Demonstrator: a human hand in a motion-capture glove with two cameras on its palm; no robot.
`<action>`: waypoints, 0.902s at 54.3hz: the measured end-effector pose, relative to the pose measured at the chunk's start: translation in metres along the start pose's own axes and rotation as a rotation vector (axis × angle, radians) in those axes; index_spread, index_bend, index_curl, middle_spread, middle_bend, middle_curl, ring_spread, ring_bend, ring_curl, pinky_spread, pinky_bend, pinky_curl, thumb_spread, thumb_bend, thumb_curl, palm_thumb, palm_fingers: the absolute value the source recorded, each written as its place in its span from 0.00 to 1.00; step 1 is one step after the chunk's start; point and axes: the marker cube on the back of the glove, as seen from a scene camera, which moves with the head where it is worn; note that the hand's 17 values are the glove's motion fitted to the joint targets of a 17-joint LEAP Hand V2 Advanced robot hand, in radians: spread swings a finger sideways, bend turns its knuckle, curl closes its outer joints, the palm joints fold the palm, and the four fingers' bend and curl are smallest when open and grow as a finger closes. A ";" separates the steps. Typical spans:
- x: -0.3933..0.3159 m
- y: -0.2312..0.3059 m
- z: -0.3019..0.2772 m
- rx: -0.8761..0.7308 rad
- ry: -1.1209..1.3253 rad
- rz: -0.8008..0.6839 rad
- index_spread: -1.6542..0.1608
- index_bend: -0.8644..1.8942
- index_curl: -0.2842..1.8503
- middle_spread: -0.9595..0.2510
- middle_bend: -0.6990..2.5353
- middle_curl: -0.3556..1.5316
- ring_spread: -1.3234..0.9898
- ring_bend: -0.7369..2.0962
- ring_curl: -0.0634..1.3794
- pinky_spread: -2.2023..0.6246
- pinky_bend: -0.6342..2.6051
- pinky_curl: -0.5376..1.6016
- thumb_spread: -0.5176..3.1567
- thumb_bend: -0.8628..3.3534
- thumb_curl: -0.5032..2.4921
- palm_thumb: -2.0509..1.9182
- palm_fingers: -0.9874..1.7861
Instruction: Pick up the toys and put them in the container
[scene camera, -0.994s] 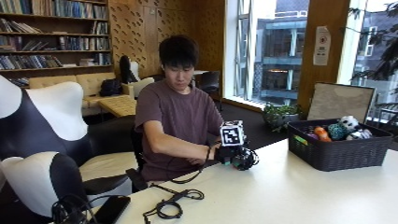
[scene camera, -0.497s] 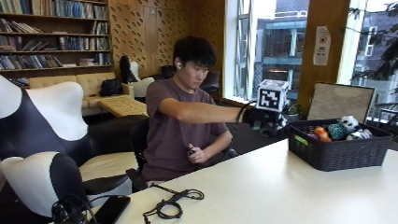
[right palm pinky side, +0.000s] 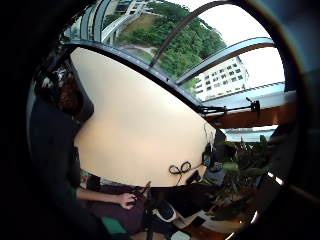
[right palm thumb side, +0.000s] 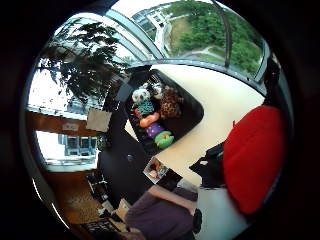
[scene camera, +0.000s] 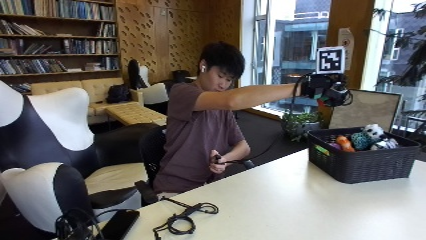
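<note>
From the outside view we see a person seated at a long white table, the right arm stretched out level and raised, so that the black-gloved right hand hangs high over the near end of a dark woven plastic basket standing on the table's far end. A red soft toy shows close to the palm in the thumb side palm view, a rounded lump whose long axis runs roughly from the hand's edge toward the person's torso beneath; which way it faces we cannot tell. In the outside view only a speck of red shows at the hand, and we cannot tell whether the fingers curl round the toy or merely lie beside it, so the grip stays unread. The basket is oblong, and its long axis lies along the table's length. The thumb side palm view looks down into it and shows what the outside view half hides: a white and black plush, a teal knitted ball, a spotted brown plush, an orange toy, a purple one and a green one. The little finger side view shows bare tabletop, a coil of black cable at its edge, and the person's bare hand resting low by the lap
</note>
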 end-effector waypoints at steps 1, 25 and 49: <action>-0.010 -0.006 0.001 -0.002 0.007 0.005 0.74 0.58 0.50 0.62 0.58 0.54 0.42 0.73 0.53 0.64 0.54 0.51 0.30 0.22 0.47 0.67 0.73; -0.135 -0.090 0.028 0.000 0.121 0.278 0.73 0.55 0.58 0.63 0.57 0.58 0.42 0.74 0.52 0.64 0.55 0.52 0.29 0.22 0.52 0.67 0.71; -0.177 -0.098 0.041 -0.117 -0.069 0.054 0.79 0.32 0.44 0.75 0.32 0.45 0.52 0.51 0.37 0.74 0.55 0.48 0.44 0.19 0.42 0.54 0.20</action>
